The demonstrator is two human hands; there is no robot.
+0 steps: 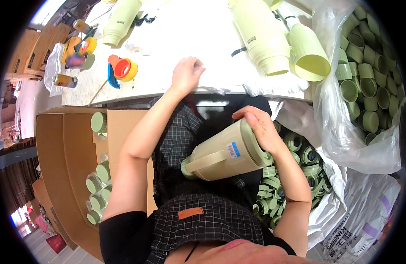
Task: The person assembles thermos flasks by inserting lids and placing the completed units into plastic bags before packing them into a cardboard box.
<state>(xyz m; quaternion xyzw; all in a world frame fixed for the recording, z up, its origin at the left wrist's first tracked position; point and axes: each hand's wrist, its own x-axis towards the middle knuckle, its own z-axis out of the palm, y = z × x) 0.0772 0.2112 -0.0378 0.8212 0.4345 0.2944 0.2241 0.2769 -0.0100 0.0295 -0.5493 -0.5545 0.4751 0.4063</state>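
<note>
A pale green thermos jug (pixel 251 152) lies tilted across my lap, its broad base up to the right and its narrower, greener end down to the left. Its handle (pixel 207 161) faces me, and a blue and white sticker (pixel 233 150) is on its side. My right hand (pixel 261 127) grips the rim of the base, fingers over the far side. Above the front edge of the white table (pixel 167 48), my left hand (pixel 186 75) is closed with fingertips together; whatever they pinch is too small to make out.
Green flask bodies (pixel 310 53) lie at the table's far right, another flask (pixel 122 22) at the far left near a yellow-orange tape roll (pixel 125 69). An open carton (pixel 71 145) with wrapped flasks stands left. Bags of green cups (pixel 365 88) and lids (pixel 295 169) are at right.
</note>
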